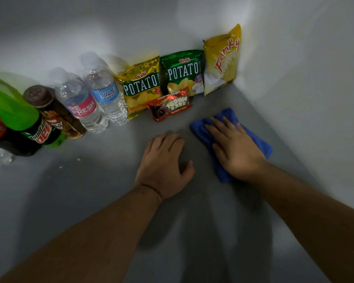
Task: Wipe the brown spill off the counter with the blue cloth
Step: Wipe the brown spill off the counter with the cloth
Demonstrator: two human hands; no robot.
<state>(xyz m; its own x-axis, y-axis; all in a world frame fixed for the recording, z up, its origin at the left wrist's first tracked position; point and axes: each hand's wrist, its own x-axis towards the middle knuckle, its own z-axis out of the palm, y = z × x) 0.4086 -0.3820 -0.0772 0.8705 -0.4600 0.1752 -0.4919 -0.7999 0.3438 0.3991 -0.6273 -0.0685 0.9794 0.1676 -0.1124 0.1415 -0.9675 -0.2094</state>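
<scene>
The right hand (236,149) is pressing flat, fingers spread, on the rumpled blue cloth (255,137) lying on the grey counter (90,190) near the corner; the left hand (164,166) is resting palm-down, loosely curled, just beside it.

Cloth (255,137): blue, soft, terry-like fabric, bunched into a rough oblong rather than folded square. It lies flat on the grey counter (90,190), near the right-hand wall and just in front of the corner, its long axis running diagonally from the far left to the near right. The far end shows rumpled ridges; the near end pokes out as a small blue tab. The middle is covered, so its full outline cannot be judged.

Spill: no brown mark is discernible on the exposed counter. Whether any lies beneath the cloth cannot be told. A few small pale specks (78,160) sit on the counter well to the left.
</scene>
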